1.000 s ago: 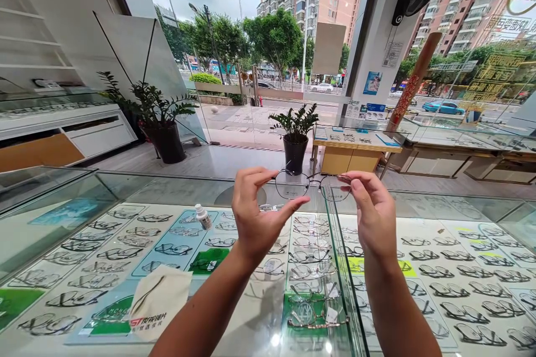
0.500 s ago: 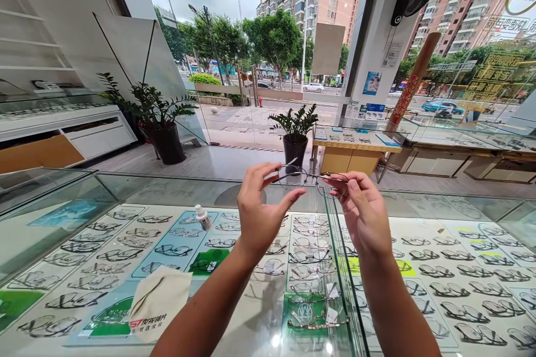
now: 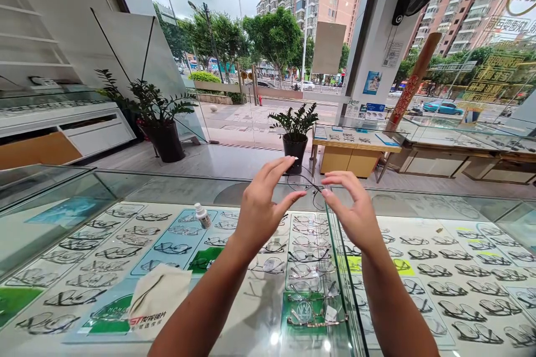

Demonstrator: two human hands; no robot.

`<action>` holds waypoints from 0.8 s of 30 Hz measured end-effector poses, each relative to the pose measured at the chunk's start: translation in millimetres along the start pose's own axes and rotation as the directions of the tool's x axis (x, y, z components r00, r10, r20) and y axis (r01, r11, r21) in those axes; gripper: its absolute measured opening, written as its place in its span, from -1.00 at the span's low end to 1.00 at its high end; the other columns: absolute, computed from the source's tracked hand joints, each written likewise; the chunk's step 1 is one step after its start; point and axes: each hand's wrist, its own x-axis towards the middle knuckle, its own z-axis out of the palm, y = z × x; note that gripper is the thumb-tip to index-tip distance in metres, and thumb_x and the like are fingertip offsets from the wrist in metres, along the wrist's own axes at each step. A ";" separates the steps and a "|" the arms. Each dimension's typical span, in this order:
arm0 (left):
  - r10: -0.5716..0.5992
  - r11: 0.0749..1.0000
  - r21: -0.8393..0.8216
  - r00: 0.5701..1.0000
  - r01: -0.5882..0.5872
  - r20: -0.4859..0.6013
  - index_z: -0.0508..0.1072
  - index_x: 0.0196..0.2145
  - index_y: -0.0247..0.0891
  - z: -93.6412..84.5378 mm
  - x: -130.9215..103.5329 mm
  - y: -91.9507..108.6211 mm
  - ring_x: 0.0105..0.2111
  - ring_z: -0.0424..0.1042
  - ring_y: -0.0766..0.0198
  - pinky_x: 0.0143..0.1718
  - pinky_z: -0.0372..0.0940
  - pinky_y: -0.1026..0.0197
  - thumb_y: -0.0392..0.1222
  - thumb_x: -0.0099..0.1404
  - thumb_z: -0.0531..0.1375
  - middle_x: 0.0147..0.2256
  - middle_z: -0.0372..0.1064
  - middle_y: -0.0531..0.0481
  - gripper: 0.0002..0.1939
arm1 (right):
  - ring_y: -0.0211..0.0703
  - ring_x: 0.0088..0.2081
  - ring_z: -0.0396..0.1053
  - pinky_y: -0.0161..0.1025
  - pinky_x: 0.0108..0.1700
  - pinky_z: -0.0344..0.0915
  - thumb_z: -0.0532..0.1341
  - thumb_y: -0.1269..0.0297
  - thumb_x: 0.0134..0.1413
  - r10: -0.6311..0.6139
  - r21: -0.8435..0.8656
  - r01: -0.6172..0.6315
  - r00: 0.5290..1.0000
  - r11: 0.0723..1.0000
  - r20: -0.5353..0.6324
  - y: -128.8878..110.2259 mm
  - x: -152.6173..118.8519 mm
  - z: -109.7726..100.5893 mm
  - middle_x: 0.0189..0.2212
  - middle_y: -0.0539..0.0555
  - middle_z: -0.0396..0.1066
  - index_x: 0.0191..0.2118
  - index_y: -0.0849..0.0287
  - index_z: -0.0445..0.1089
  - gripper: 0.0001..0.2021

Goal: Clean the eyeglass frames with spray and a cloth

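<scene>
Thin dark-rimmed glasses (image 3: 310,184) are held up above the glass display case (image 3: 176,178), turned at an angle. My left hand (image 3: 266,201) is at their left side, thumb and fingers curved around the rim. At the right end, my right hand (image 3: 352,203) has its thumb and fingertips close together on the frame. Below lie a cream cloth (image 3: 163,295) with red and black print and a small white bottle (image 3: 202,215), both left of my hands.
Rows of eyeglasses (image 3: 456,289) fill the case on both sides. A glass divider (image 3: 341,268) runs between the sections. Beyond stand potted plants (image 3: 295,148), a wooden table (image 3: 355,159) and glass doors.
The glasses have turned from facing across to an angled position. My right hand has moved left, closer to my left hand, and its fingers have shifted on the frame.
</scene>
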 end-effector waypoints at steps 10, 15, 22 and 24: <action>0.004 0.998 0.064 0.997 -0.009 0.078 0.34 0.34 -0.04 -1.2 -4.6 5.0 0.18 0.49 -0.02 0.19 0.44 -0.07 -0.04 0.37 0.36 0.22 0.45 -0.16 -0.37 | 0.04 0.08 0.46 0.06 0.21 0.29 0.27 0.18 0.35 0.017 0.070 -0.028 0.987 0.997 0.160 3.7 1.1 0.3 -0.04 0.12 0.56 -0.19 0.05 0.57 -0.86; -0.039 0.999 -0.013 0.995 0.040 0.087 0.38 0.30 -0.06 -2.1 -3.1 5.6 0.15 0.51 0.02 0.15 0.47 -0.04 -0.02 0.35 0.38 0.18 0.49 -0.15 -0.39 | 0.04 0.08 0.47 0.06 0.20 0.30 0.29 0.16 0.33 0.028 0.132 -0.054 0.981 0.990 0.192 5.1 3.1 -2.4 -0.06 0.12 0.56 -0.21 0.05 0.59 -0.86; -0.121 0.989 -0.072 0.987 0.129 0.108 0.42 0.25 -0.08 -2.3 -2.7 6.2 0.08 0.54 0.05 -0.03 0.49 0.03 0.01 0.32 0.41 0.13 0.53 -0.14 -0.40 | 0.01 0.06 0.48 0.06 0.21 0.30 0.32 0.18 0.30 0.048 0.191 -0.088 0.978 0.978 0.205 8.9 4.6 -1.7 -0.08 0.11 0.57 -0.21 0.04 0.59 -0.89; -0.144 0.984 -0.089 0.982 0.155 0.123 0.41 0.27 -0.07 -1.6 -3.1 6.5 0.06 0.55 0.06 -0.11 0.48 0.08 0.01 0.32 0.41 0.12 0.54 -0.14 -0.39 | 0.01 0.06 0.47 0.05 0.20 0.30 0.32 0.19 0.30 0.057 0.203 -0.100 0.977 0.974 0.204 8.6 4.8 -1.2 -0.08 0.11 0.57 -0.22 0.04 0.59 -0.89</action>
